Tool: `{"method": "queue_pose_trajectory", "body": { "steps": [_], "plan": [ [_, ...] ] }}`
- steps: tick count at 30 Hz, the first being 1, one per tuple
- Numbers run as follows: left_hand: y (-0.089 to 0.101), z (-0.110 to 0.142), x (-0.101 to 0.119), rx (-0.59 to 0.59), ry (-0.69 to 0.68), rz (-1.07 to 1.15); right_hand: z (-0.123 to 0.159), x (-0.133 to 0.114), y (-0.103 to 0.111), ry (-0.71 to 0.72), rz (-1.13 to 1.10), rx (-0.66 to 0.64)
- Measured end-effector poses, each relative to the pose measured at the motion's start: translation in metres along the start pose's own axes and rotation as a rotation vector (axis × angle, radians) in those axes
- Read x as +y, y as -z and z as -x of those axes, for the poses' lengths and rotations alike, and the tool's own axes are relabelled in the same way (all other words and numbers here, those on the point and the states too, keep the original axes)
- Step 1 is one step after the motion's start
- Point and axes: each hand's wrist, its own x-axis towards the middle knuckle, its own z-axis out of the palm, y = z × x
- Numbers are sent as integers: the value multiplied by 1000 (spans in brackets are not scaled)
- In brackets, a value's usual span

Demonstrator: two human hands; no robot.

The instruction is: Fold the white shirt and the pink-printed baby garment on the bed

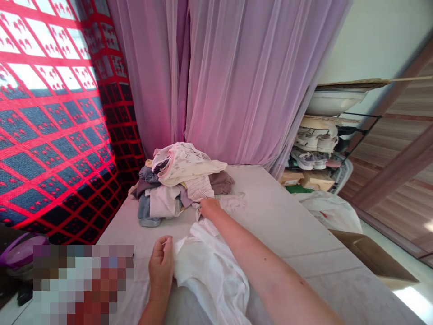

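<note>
A white garment (209, 266), thin and crumpled, lies on the pale-covered table close in front of me. My left hand (161, 266) is at its left edge, fingers curled together against the fabric. Farther out, my right hand (209, 207) reaches across the garment to the front of a clothes pile (165, 203). Its fingers are closed on a small bit of greyish cloth (197, 210) there; the fingertips are partly hidden. On top of the pile lies a cream patterned garment (189, 167), with a striped light piece (199, 187) below it and folded denim (149, 212) at the left.
Purple curtains (237, 81) hang behind the table (287, 239). A red-and-dark patterned cloth (61, 122) hangs at left. To the right stand a rack with shoes (316, 140) and a basin (334, 101), a white plastic bag (331, 210) and a cardboard box (368, 255). A purple-rimmed container (23, 253) is lower left.
</note>
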Motion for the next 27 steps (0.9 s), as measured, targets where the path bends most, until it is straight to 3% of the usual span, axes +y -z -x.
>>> {"method": "queue_pose_trajectory", "body": {
  "steps": [9,14,18,22,25,27],
  "plan": [
    [-2,0,-4,24,52,-21,-38,-7,-16,-41,-120,137],
    [-1,0,-7,6,35,-18,-39,3,1,49,-227,72],
    [-3,-2,-7,-6,-9,-15,1,27,22,152,-317,-44],
    [-3,-4,0,-64,-50,-42,68,55,17,373,-382,-119],
    [2,-4,5,-210,-76,-138,97,69,4,331,-273,-2],
    [7,-2,8,-331,-90,-206,100,77,3,219,-354,118]
  ]
}}
